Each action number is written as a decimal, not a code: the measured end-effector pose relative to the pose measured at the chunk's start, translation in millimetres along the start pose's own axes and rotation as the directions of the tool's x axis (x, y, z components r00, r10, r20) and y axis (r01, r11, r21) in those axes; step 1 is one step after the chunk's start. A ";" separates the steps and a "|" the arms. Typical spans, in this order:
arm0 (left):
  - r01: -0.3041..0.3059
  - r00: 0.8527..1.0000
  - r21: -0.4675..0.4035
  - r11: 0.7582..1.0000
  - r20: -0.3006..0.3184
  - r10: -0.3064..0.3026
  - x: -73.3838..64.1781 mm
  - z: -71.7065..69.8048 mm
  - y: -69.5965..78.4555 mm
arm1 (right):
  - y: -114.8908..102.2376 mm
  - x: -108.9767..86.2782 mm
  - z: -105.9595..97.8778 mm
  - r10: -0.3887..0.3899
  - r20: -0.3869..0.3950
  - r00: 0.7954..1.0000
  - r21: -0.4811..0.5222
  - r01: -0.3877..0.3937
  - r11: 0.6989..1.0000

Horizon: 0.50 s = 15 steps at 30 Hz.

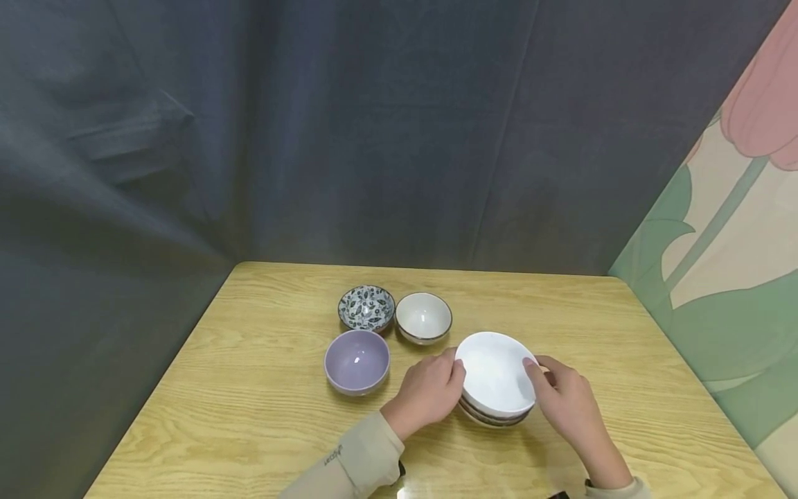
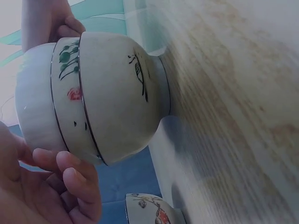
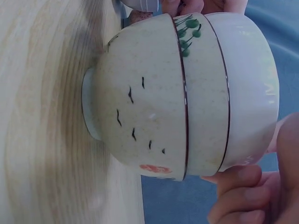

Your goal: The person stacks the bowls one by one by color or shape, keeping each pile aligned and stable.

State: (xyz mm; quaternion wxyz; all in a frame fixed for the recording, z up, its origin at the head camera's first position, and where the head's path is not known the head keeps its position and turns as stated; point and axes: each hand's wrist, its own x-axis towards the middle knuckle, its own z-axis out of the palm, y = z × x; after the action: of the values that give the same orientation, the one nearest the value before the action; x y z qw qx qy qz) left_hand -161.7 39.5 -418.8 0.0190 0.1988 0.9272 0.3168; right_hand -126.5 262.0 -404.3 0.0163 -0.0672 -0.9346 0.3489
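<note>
A plain white bowl [image 1: 495,374] sits nested on top of a stack, right of the table's middle. Beneath it are two cream bowls with dark rims and painted motifs; the lowest cream bowl [image 2: 119,93] stands on the table, its foot touching the wood. My left hand [image 1: 430,388] holds the white bowl's left side, thumb at the rim and fingers below it. On the opposite side my right hand [image 1: 564,395] pinches the same bowl's rim between thumb and fingers. The right wrist view shows those right fingers [image 3: 240,193] under the white bowl's edge.
Left of the stack stands a purple bowl [image 1: 357,362]. Behind it are a blue-and-white leaf-patterned bowl [image 1: 366,309] and a small cream bowl [image 1: 424,317] with a dark rim. The wooden table [image 1: 249,388] ends at a dark curtain [image 1: 386,138]; a flower-painted wall [image 1: 736,277] is at right.
</note>
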 end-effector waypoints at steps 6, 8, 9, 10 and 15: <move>0.005 1.000 -0.012 1.000 0.017 -0.005 1.5 -1.0 0.9 | 1.9 -1.3 -1.2 -0.017 -0.003 1.000 0.005 0.017 1.000; 0.011 1.000 -0.026 1.000 0.026 -0.010 1.5 -1.2 1.0 | 1.4 -1.4 -1.8 -0.029 -0.002 1.000 0.005 0.029 1.000; 0.014 0.999 -0.030 0.999 0.030 -0.013 1.4 -1.4 1.1 | 1.1 -1.1 -2.3 -0.035 0.000 0.999 0.004 0.035 0.999; 0.015 0.999 -0.034 0.999 0.035 -0.014 1.5 -1.7 1.1 | 0.5 -1.0 -2.9 -0.040 0.003 0.999 0.004 0.040 0.999; 0.008 0.999 -0.040 0.999 0.042 -0.007 2.3 -2.6 1.5 | -2.0 -0.7 -4.3 -0.033 0.013 0.999 0.015 0.033 0.999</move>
State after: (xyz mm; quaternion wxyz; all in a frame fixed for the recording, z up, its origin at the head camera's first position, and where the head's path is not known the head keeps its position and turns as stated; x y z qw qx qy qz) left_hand -163.7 39.9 -415.7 0.0436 0.2015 0.9208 0.3310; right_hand -125.7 263.2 -399.7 0.0165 -0.0494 -0.9331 0.3559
